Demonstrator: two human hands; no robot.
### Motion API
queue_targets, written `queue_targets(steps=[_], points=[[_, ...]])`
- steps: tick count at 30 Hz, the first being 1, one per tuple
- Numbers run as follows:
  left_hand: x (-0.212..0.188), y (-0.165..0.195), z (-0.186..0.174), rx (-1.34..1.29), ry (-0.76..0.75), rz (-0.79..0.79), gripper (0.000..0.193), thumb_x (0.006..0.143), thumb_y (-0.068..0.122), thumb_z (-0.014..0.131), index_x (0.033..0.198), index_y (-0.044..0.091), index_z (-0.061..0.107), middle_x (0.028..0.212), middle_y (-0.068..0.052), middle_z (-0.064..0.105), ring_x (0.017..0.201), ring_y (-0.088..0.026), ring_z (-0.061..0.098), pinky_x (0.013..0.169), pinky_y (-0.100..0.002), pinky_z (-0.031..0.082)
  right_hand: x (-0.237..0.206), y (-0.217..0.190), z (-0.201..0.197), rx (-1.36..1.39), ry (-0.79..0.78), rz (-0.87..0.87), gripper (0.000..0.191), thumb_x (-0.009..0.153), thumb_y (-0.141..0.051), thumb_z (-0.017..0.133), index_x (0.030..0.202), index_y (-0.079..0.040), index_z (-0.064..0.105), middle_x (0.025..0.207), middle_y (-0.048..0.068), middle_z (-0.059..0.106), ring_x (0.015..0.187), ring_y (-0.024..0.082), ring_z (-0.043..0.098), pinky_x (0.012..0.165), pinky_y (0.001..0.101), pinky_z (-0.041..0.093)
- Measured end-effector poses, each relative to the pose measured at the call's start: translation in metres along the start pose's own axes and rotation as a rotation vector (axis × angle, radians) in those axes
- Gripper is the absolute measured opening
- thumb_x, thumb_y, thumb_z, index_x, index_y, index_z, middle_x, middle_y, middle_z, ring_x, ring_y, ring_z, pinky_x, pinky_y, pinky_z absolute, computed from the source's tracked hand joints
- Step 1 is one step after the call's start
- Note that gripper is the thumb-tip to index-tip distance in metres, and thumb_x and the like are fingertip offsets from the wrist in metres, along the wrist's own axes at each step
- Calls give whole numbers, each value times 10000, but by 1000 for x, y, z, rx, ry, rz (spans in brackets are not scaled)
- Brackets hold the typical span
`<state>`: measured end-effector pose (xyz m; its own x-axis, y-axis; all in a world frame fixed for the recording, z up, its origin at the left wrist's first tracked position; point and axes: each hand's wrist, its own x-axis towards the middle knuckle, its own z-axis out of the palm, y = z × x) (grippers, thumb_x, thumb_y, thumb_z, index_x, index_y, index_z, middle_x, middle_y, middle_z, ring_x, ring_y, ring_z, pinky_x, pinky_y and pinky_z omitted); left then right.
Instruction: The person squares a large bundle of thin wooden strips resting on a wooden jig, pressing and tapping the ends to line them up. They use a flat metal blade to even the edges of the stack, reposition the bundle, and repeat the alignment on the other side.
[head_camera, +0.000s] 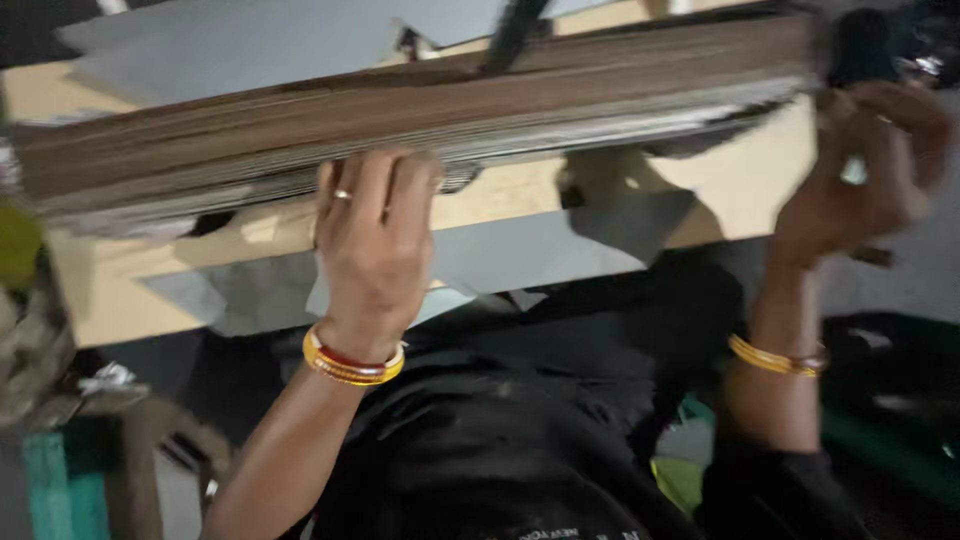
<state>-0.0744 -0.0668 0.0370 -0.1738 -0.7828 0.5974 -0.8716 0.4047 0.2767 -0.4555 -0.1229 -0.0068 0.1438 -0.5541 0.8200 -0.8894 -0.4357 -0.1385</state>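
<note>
Cardboard stack (420, 110) edge, left hand (375, 245) gripping, seemingly

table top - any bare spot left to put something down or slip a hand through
Little bare room. The tan table shows a free patch between the stack of brown sheets and the right hand, and a strip at its near left edge. Grey paper pieces crowd the middle by the left hand. The image is blurred.
</note>
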Motion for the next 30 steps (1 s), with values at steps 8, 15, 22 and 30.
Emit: queue_targets(steps=[8,15,22,30], points=[[3,-24,-8,-17,-21,-10,148,990,20,766,1076,58,653,1081,-36,624,996,-211,622,887,-387,463,-25,-7,21,194,-58,58,107,1101,163,593,1182,167,663,1109,250,739,1002,300,770,843,382,669],[-9,-33,1,59,64,33,199,940,4,782,1097,59,674,1103,-54,622,1048,-254,592,882,-409,464,-46,-1,30,212,-61,187,84,1182,162,629,1247,117,656,1130,246,742,1048,303,774,918,394,666],[-19,-37,2,-40,91,-20,167,964,50,776,1103,70,687,1105,-46,619,1053,-256,582,918,-421,483,-39,-3,28,162,-44,98,155,1090,202,624,1228,134,644,1112,212,717,989,255,729,825,332,660],[-12,-32,-2,61,56,-69,189,965,111,761,1142,108,694,1135,-43,616,1035,-293,592,905,-464,485,44,-85,1,274,-116,-116,204,1077,159,680,1266,81,664,1282,217,572,1182,258,636,941,373,638]])
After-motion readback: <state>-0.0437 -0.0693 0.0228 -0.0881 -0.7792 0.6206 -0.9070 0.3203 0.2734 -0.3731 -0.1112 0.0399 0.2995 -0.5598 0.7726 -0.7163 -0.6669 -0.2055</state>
